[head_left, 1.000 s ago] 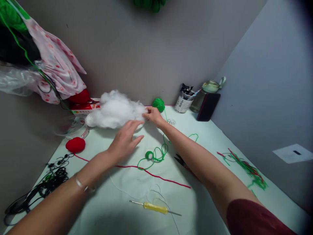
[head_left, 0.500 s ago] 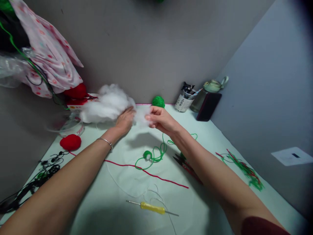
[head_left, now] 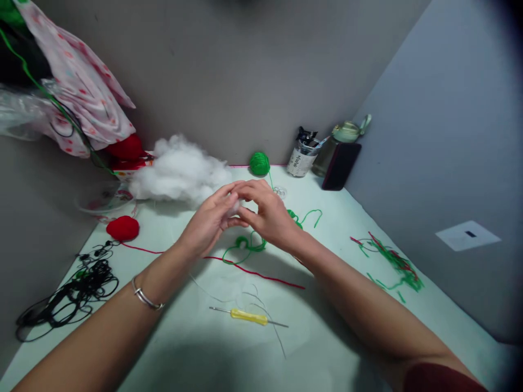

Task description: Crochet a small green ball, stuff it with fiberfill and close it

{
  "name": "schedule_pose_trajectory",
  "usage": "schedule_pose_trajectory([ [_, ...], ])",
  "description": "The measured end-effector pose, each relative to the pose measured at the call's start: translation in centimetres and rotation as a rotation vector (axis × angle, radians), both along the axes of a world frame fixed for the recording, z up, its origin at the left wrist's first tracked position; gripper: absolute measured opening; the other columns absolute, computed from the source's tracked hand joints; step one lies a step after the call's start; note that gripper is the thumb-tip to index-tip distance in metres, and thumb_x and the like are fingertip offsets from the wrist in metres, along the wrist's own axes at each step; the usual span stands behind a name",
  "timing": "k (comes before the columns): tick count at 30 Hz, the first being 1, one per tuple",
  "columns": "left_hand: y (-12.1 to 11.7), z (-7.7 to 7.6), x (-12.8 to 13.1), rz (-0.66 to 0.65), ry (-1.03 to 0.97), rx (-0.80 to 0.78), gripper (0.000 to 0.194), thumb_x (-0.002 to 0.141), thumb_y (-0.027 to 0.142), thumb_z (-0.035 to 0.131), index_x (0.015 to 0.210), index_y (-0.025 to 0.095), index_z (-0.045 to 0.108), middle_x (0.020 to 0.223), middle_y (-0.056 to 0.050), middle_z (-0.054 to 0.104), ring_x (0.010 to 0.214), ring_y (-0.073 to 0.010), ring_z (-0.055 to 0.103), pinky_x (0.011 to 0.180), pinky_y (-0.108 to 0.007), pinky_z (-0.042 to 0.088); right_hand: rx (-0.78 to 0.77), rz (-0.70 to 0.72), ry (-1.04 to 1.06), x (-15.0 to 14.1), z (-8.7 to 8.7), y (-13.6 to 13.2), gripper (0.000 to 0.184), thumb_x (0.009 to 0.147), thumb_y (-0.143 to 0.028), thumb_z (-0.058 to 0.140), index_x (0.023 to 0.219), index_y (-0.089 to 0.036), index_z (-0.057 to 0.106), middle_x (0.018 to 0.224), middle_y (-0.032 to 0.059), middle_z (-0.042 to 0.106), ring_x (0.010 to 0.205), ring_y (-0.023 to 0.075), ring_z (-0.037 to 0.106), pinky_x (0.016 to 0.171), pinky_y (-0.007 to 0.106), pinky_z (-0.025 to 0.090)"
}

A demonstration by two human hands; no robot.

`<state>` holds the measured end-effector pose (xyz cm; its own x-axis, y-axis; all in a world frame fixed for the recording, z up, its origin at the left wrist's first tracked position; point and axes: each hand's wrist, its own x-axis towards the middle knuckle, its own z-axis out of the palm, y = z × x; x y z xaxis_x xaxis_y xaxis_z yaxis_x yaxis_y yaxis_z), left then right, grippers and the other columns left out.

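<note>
My left hand (head_left: pixel 208 222) and my right hand (head_left: pixel 270 213) meet above the middle of the table, fingers curled together around a small tuft of white fiberfill (head_left: pixel 237 206). Most of that tuft is covered by the fingers. Behind my left hand lies the big fluffy heap of fiberfill (head_left: pixel 180 171). Under the hands, a small green crocheted piece (head_left: pixel 242 242) rests among loops of green yarn (head_left: pixel 258 247). Nearer to me is a crochet hook with a yellow handle (head_left: pixel 249 316), lying across thin pale thread.
Red yarn (head_left: pixel 123 228) trails a strand across the table. Black cords (head_left: pixel 81 288) lie at left, green and red yarn scraps (head_left: pixel 394 258) at right. Along the back stand a green yarn ball (head_left: pixel 259 164), a pen cup (head_left: pixel 301 159), a phone (head_left: pixel 341 166) and a bottle (head_left: pixel 346 132).
My left hand has come off the fiberfill heap and joined my right hand. The tuft, loose in my right fingers before, is now enclosed between both hands. The view has shifted slightly.
</note>
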<state>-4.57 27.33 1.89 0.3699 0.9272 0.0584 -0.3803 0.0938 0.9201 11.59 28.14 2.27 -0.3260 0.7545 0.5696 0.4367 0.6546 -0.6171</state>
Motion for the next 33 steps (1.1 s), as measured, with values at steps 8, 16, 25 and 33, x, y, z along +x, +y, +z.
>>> schedule_pose_trajectory([
  [8,0.4,-0.7,-3.2,0.303,0.338,0.069,0.014,0.079,0.021,0.064,0.090,0.019,0.072,0.085,-0.001,0.065,0.063,-0.0111,0.050,0.056,-0.023,0.040,-0.240,-0.051,-0.304,1.7,-2.7,-4.5,0.029,0.099,-0.026,0.064,0.128,-0.022,0.059,0.117,0.0116,0.071,0.111,0.0271,0.063,0.096,0.045,0.052],
  [16,0.0,-2.2,-3.9,0.002,0.819,0.211,0.019,0.088,0.041,0.069,0.087,0.023,0.076,0.064,0.004,0.056,0.059,-0.0153,0.048,0.059,-0.027,0.036,-0.320,-0.035,-0.407,2.5,-5.4,-3.8,0.015,0.095,-0.019,0.064,0.108,-0.020,0.070,0.106,0.0104,0.073,0.101,0.0264,0.064,0.091,0.042,0.049],
  [25,-1.3,-2.7,-1.8,-0.048,0.719,0.230,0.020,0.093,0.042,0.066,0.099,0.024,0.070,0.100,-0.004,0.071,0.096,-0.0231,0.064,0.085,-0.034,0.048,-0.686,0.052,0.363,2.5,-4.3,-3.6,0.027,0.084,-0.033,0.075,0.106,-0.020,0.066,0.102,0.0046,0.071,0.091,0.0181,0.067,0.082,0.033,0.052],
  [33,-1.1,-1.4,-2.5,0.230,0.712,0.164,0.023,0.087,0.044,0.069,0.098,0.024,0.066,0.080,0.002,0.064,0.073,-0.0186,0.056,0.071,-0.030,0.041,-0.583,0.071,0.233,3.3,-1.1,-4.5,0.027,0.094,-0.037,0.066,0.072,-0.021,0.067,0.087,0.0023,0.066,0.082,0.0162,0.060,0.079,0.033,0.046],
])
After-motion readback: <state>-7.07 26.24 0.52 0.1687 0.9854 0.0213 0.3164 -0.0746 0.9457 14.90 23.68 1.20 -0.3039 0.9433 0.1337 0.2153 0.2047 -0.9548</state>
